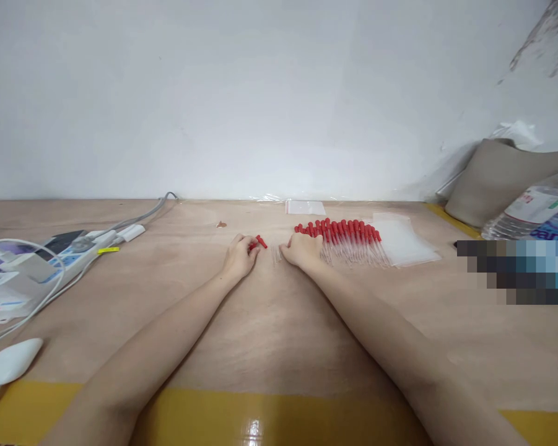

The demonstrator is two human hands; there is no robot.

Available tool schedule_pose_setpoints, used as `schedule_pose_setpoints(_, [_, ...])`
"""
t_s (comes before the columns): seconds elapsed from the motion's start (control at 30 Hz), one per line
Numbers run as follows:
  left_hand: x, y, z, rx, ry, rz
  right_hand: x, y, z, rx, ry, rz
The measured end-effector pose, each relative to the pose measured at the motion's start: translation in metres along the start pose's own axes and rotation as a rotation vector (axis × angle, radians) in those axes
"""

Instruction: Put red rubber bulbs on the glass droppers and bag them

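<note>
One pale wall point(213, 93) is being shown behind the work, its foot being met by a wood-toned tabletop point(269, 347). At the left, a power strip point(77, 259) is being seen; at the far right, a labelled water bottle point(534, 207). Right of centre, a row of red-bulbed tubes point(344, 235) is being displayed, bulbs toward the wall, a translucent plastic sheet point(406, 241) being visible at its right end. At its left end the right hand point(303, 249) is being held, fingers mostly folded, thumb and forefinger being directed at loose clear tubes point(275, 255); whether one is being gripped cannot be told. The left hand point(240, 257) is being held well to the other side of these tubes, fingers loosely curled, thumb slightly parted; at its fingertips red bulbs point(262, 241) are being partly hidden, and whether any is being pinched cannot be told. Good handling is being judged to depend on one slender tube being lifted at a time under light pressure, as such stems are probably being easily rolled or snapped; the small bulbs are best being gathered close, lest they be scattered.
</note>
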State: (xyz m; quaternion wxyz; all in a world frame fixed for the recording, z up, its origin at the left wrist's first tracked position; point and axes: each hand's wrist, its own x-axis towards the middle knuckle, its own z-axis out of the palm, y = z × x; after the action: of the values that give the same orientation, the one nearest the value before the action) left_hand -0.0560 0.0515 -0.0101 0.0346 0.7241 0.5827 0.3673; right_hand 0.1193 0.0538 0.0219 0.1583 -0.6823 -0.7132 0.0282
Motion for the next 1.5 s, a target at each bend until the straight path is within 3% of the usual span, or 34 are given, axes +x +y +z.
schedule_pose_setpoints(0.17, [0.003,0.002,-0.002,0.045,-0.025,-0.07,-0.001,-0.013,0.0,0.043,-0.025,0.032])
schedule_pose_setpoints(0.47, [0.003,-0.001,-0.002,0.005,-0.024,-0.018,-0.004,-0.029,0.005,0.043,-0.027,0.006])
schedule_pose_setpoints(0.67, [0.004,0.0,0.001,-0.079,-0.084,0.18,-0.012,-0.011,-0.001,0.009,-0.003,0.017])
schedule_pose_setpoints(0.83, [-0.002,0.014,-0.002,-0.111,-0.026,0.344,-0.025,0.011,-0.001,0.054,0.205,-0.037])
schedule_pose_setpoints(0.93, [-0.008,0.021,-0.001,-0.148,0.04,0.415,-0.036,0.028,0.005,0.192,0.363,-0.156])
schedule_pose_setpoints(1.1, [-0.02,0.04,0.0,-0.2,-0.005,0.444,-0.061,0.06,0.011,0.301,0.496,-0.445])
schedule_pose_setpoints(1.2, [-0.027,0.052,-0.001,-0.251,-0.085,0.423,-0.072,0.075,0.006,0.29,0.515,-0.565])
schedule_pose_setpoints(1.33, [-0.031,0.056,0.001,-0.282,-0.176,0.368,-0.075,0.08,-0.004,0.334,0.478,-0.514])
schedule_pose_setpoints(1.5, [-0.032,0.054,0.004,-0.285,-0.192,0.337,-0.071,0.075,-0.005,0.368,0.392,-0.543])
